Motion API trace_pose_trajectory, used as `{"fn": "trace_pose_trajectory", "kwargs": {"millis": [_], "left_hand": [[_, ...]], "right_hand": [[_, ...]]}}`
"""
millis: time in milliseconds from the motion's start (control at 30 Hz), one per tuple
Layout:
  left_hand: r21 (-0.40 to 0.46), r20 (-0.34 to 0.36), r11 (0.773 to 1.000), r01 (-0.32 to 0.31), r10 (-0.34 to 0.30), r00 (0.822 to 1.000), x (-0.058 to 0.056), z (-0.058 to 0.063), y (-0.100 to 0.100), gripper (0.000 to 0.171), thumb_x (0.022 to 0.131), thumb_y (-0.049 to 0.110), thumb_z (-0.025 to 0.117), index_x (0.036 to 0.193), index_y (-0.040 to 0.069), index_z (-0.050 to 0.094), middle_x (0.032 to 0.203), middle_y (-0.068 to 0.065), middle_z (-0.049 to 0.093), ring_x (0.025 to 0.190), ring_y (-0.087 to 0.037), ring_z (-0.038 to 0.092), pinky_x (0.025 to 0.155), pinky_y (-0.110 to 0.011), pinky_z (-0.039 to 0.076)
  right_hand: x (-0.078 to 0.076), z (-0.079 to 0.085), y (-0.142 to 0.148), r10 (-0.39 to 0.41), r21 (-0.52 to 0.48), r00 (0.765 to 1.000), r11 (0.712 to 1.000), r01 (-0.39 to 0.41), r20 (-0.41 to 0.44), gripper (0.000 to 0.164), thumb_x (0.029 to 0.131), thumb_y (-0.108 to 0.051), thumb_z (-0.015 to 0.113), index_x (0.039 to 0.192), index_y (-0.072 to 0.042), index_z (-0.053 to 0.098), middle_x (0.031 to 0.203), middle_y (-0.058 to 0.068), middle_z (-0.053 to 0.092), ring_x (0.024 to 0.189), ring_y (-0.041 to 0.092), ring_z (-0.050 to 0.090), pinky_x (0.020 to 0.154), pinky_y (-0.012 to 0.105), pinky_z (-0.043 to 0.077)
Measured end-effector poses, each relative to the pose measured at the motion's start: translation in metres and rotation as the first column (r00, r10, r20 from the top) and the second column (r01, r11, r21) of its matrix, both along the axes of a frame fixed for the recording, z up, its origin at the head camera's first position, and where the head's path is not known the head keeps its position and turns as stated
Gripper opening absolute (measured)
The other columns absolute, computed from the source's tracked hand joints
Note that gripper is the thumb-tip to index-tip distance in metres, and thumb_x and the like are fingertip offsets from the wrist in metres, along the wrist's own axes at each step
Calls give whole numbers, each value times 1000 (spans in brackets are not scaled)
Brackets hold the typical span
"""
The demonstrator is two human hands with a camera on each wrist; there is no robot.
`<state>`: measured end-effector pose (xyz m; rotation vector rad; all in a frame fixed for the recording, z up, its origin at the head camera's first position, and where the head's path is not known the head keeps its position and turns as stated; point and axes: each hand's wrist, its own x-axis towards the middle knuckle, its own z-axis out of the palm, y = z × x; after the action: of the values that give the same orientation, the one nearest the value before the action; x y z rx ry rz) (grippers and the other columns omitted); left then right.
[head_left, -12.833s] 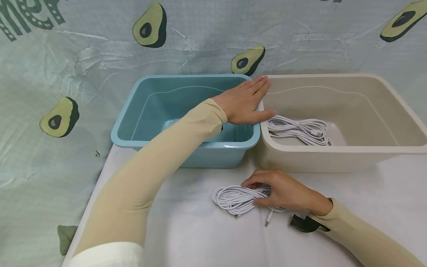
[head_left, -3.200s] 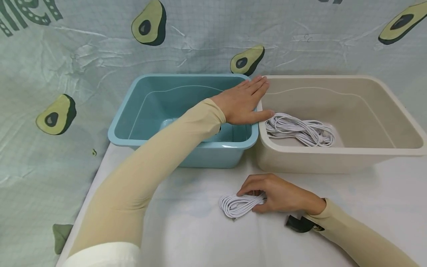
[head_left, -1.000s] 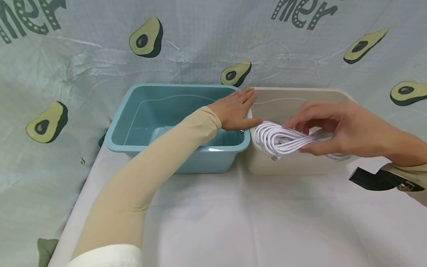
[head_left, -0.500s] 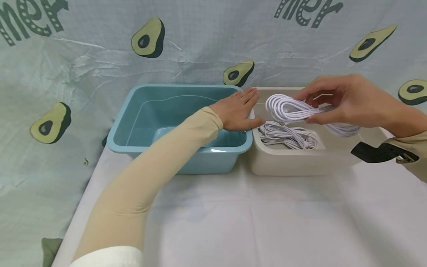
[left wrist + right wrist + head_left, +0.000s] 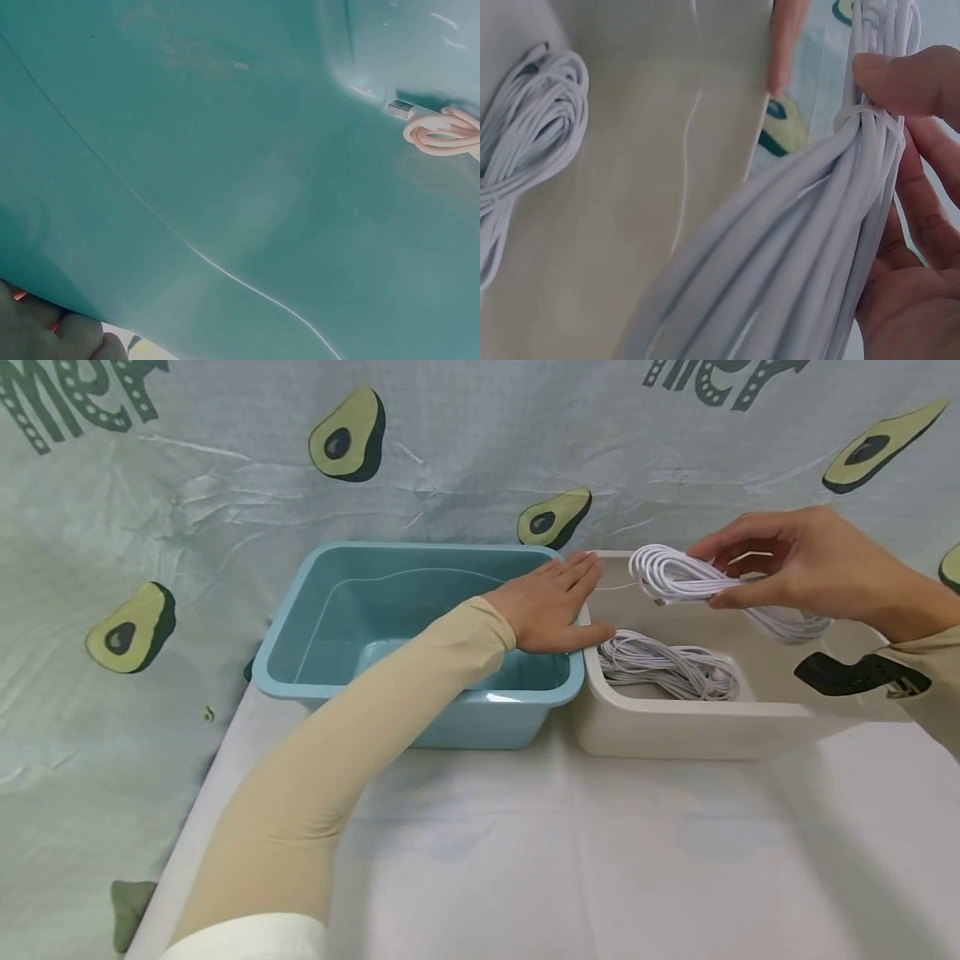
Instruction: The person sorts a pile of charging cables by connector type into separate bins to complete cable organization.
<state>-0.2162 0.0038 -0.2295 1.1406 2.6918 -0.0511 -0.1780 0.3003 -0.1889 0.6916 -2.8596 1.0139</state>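
My left hand [image 5: 551, 606] lies flat across the touching rims of the blue bin [image 5: 480, 727] and the beige bin [image 5: 675, 735], fingers straight. Over the beige bin, my right hand [image 5: 817, 564] pinches a coiled white USB cable [image 5: 675, 575] at its middle. The right wrist view shows the thumb on the held cable [image 5: 780, 255] beside a band that gathers its strands. Below, a second white cable bundle [image 5: 667, 668] lies on the beige bin's floor at the left end. Inside the blue bin, the left wrist view shows a small peach-coloured cable [image 5: 442, 135] with a USB plug.
A white-covered table [image 5: 480, 835] carries both bins side by side. Behind and to the left hangs a pale curtain [image 5: 450, 452] printed with avocados. A black wrist strap piece [image 5: 843, 675] juts from my right sleeve near the beige bin's front rim.
My right hand gathered the cable on the table, lifted it, and now holds it higher and farther back over the beige bin. My left hand has stayed on the rims.
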Motion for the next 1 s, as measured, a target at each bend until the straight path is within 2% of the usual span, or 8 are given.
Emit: {"fn": "trace_pose_trajectory", "kwargs": {"millis": [333,567,767,867,1000], "left_hand": [[-19,-15,1000,-4,4,1000,2,4,3,92,104,69,25,166,11,-9,176,-3,-12,165,-18,-12,137,-35,-3],[-22,-15,1000,-3,3,1000,3,5,6,93,103,71,25,166,13,-10,176,-3,-13,165,-18,-13,137,-34,-3],[-20,-20,1000,-10,10,1000,2,5,4,93,103,71,24,167,12,-9,176,-3,-13,165,-18,-13,137,-34,-3],[-16,-18,1000,-9,8,1000,2,4,3,93,103,71,24,167,11,-8,176,-3,-12,165,-18,-13,137,-35,-3],[-13,-6,1000,-13,13,1000,0,1,1,93,103,71,24,167,12,-9,176,-3,-13,165,-17,-13,137,-34,-3]], "right_hand": [[-21,-16,3,-77,28,992,997,74,96,53,84,-14,87,134,-18,70,114,-23,69,100,-9,65,79,1,51],[-29,-32,3,-75,72,990,995,67,120,53,85,-16,87,135,-16,69,113,-23,66,98,-9,63,78,2,50],[-34,-34,2,-92,115,986,990,76,141,55,85,-23,87,137,-18,68,112,-24,66,97,-11,62,76,3,50],[-37,-35,2,-103,140,983,987,82,155,56,85,-26,87,137,-18,67,115,-18,67,96,-8,62,76,4,49],[-39,-37,0,-133,168,981,980,108,144,60,86,-31,86,141,-19,64,127,1,66,97,-2,59,74,6,47]]}}
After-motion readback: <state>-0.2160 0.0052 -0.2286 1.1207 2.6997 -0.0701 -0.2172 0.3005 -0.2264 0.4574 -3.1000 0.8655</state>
